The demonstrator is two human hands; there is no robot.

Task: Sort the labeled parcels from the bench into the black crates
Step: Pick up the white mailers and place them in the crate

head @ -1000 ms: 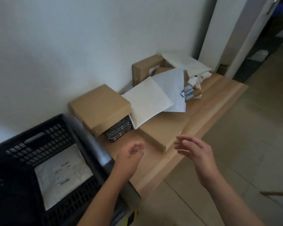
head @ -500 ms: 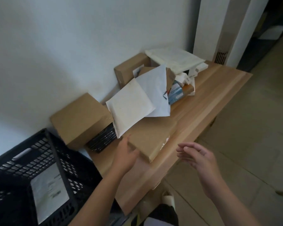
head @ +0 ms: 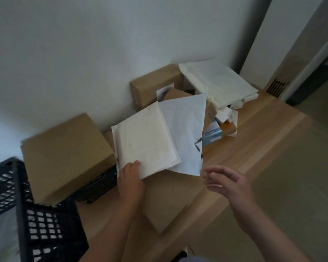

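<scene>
The head view shows one black crate (head: 38,220) at the lower left, its corner just beside the wooden worktop (head: 254,140). Two hands are in view. The left hand (head: 130,181) grips the near corner of a cream padded envelope (head: 146,142), thumb on top and fingers hidden beneath it. The right hand (head: 228,184) hangs in the air over the worktop's front edge, fingers spread loosely and holding nothing. Under the envelope's near end lies one flat brown parcel (head: 165,203) reaching to the worktop's edge. To the left, a larger brown box (head: 64,156) sits tilted on a dark slatted thing I cannot identify. A white mailer (head: 186,133) lies partly beneath the cream envelope's right side. Farther back, against the wall, stands another brown box (head: 151,87), with a pale bag (head: 216,82) heaped over several small packets too jumbled to count.
</scene>
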